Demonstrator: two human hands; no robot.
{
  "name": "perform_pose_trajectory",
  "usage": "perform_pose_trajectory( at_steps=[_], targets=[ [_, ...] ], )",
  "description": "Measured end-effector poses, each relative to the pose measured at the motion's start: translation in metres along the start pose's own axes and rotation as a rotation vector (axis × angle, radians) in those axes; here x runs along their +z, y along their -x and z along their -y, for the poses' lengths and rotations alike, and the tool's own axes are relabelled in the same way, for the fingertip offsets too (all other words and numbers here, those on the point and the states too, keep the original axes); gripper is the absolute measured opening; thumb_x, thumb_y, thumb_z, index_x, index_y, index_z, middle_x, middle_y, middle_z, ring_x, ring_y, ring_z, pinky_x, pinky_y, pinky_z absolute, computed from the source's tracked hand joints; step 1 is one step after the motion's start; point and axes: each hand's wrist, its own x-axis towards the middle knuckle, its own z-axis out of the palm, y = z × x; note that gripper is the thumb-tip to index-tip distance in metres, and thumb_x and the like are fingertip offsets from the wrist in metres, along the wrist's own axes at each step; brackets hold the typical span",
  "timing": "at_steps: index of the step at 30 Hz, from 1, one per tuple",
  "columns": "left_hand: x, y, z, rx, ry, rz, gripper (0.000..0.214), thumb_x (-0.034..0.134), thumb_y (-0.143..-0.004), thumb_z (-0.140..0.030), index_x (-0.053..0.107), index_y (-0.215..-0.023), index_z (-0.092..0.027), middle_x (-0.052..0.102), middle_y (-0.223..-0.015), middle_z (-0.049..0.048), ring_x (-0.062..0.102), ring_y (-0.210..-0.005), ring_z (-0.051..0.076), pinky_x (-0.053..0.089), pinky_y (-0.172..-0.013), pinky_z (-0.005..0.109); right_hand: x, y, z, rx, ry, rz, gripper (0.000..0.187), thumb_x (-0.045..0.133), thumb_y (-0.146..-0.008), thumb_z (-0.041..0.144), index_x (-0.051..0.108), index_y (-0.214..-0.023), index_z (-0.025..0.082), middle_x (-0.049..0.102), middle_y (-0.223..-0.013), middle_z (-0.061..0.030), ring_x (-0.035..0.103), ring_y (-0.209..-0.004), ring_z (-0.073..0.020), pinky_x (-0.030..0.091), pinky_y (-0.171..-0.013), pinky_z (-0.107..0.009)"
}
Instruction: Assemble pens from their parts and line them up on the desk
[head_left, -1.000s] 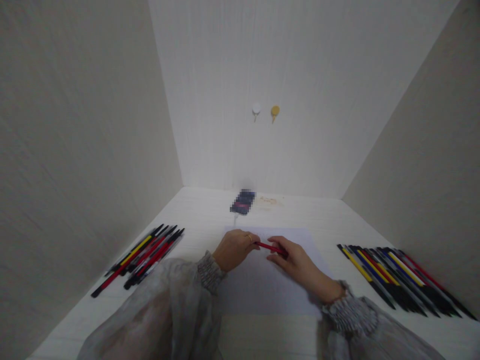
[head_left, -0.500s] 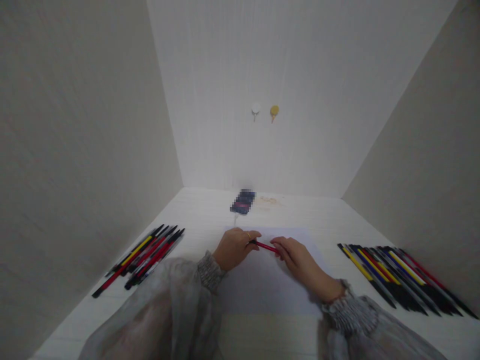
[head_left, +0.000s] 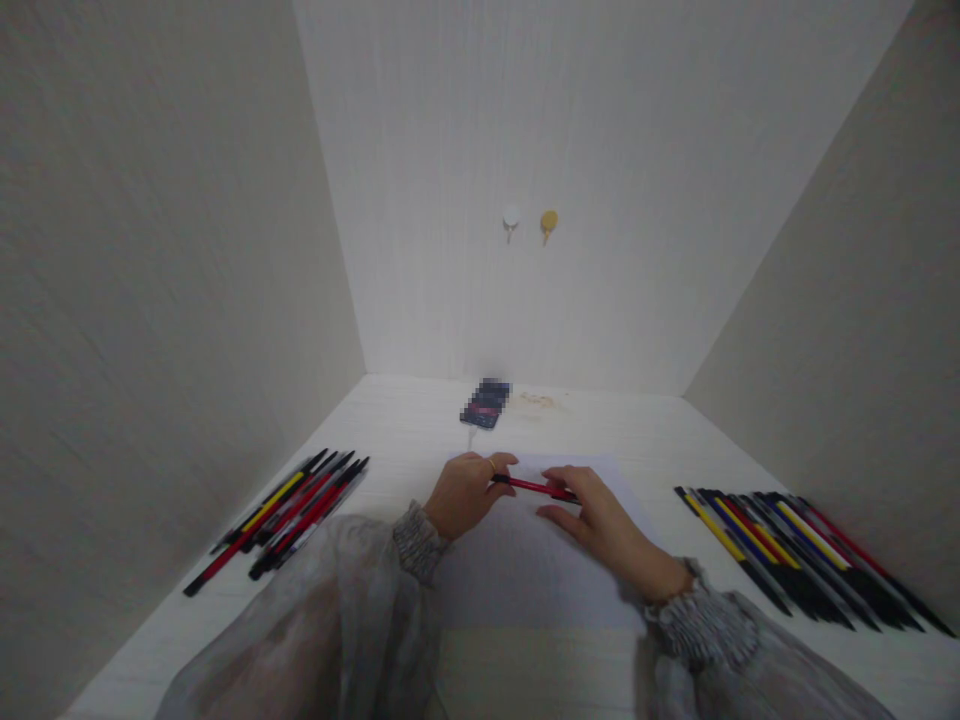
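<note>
Both hands meet over the middle of the white wooden bench (head_left: 405,420), holding one slim red pen with dark ends (head_left: 534,487) between them. The left hand (head_left: 466,495) is curled closed around the pen's left end, a thin ring showing on one finger, while the right hand (head_left: 596,515) pinches the pen's right end between thumb and fingertips, its other fingers spread loosely toward the surface. The pen lies nearly level, running left to right, lifted just above a white sheet of paper (head_left: 525,570) that is spread flat on the bench under the hands. Both wrists come out of gathered cuffs of sheer grey sleeves (head_left: 352,610) that fill the near edge of the view.

To the left of the paper, well apart from the hands, lies a bundle of red, yellow and black pens (head_left: 289,510), packed side by side and slanting from near left to far right. On the right side of the bench a wider row of black, yellow, blue and red pens (head_left: 795,555) is laid out in parallel, slanting from far left to near right. Beyond the paper, at the far side of the bench, sits a small dark object (head_left: 487,403) that is blurred past telling. On the far white wall hang a white round hook (head_left: 511,220) and a yellow round hook (head_left: 549,222), just beside each other.
</note>
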Motion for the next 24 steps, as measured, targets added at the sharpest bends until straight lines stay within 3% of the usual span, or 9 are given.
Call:
perform_pose_trajectory(
  at_steps=[5, 9, 12, 16, 21, 24],
  targets=[
    [0.001, -0.0004, 0.0025, -0.037, 0.046, 0.011, 0.035, 0.062, -0.066, -0.031, 0.052, -0.098, -0.02, 0.064, -0.079, -0.0008, 0.057, -0.071, 0.014, 0.042, -0.069, 0.026, -0.0041, -0.0007, 0.0007, -0.06, 0.005, -0.042, 0.014, 0.045, -0.079, 0.022, 0.053, -0.09, 0.019, 0.058, -0.08, -0.0062, 0.051, -0.077, -0.0178, 0.041, -0.071, -0.035],
    [0.0017, 0.0, 0.003, -0.029, 0.049, 0.026, 0.036, 0.063, -0.065, -0.03, 0.051, -0.098, -0.019, 0.064, -0.077, -0.0009, 0.057, -0.072, 0.015, 0.042, -0.068, 0.026, -0.0029, -0.0003, -0.0002, 0.004, -0.032, -0.022, 0.018, 0.04, -0.082, 0.023, 0.053, -0.094, 0.019, 0.059, -0.082, -0.0058, 0.052, -0.079, -0.0173, 0.042, -0.071, -0.033],
    [0.0022, 0.0002, 0.003, -0.032, 0.053, 0.027, 0.036, 0.062, -0.065, -0.031, 0.05, -0.098, -0.019, 0.064, -0.077, -0.0008, 0.057, -0.073, 0.015, 0.042, -0.069, 0.027, -0.0018, -0.0006, -0.0009, -0.015, -0.022, -0.013, 0.025, 0.046, -0.079, 0.027, 0.05, -0.103, 0.019, 0.059, -0.088, -0.0072, 0.052, -0.082, -0.0184, 0.042, -0.072, -0.034],
    [0.0024, 0.0001, 0.0036, -0.055, 0.075, 0.037, 0.038, 0.062, -0.065, -0.031, 0.05, -0.099, -0.019, 0.064, -0.077, -0.0009, 0.057, -0.073, 0.015, 0.042, -0.069, 0.027, -0.0028, -0.0028, 0.0003, -0.105, 0.027, -0.025, 0.017, 0.047, -0.079, 0.024, 0.054, -0.094, 0.019, 0.059, -0.084, -0.0066, 0.052, -0.081, -0.0179, 0.038, -0.076, -0.036],
    [0.0029, 0.0006, 0.0055, -0.058, 0.113, 0.024, 0.038, 0.063, -0.064, -0.03, 0.05, -0.098, -0.019, 0.064, -0.08, -0.0005, 0.057, -0.076, 0.015, 0.042, -0.071, 0.027, -0.0037, -0.0041, 0.0024, -0.059, 0.036, 0.05, 0.018, 0.039, -0.083, 0.024, 0.056, -0.086, 0.019, 0.062, -0.073, -0.0021, 0.054, -0.069, -0.0136, 0.032, -0.084, -0.04],
    [0.0025, 0.0006, 0.005, -0.068, 0.146, 0.033, 0.036, 0.064, -0.064, -0.029, 0.051, -0.097, -0.02, 0.064, -0.079, -0.0005, 0.057, -0.076, 0.015, 0.043, -0.072, 0.027, -0.0028, -0.0029, 0.0023, -0.042, 0.02, 0.012, 0.017, 0.045, -0.08, 0.028, 0.055, -0.091, 0.019, 0.062, -0.078, -0.0035, 0.055, -0.074, -0.0153, 0.032, -0.084, -0.04]
  ],
)
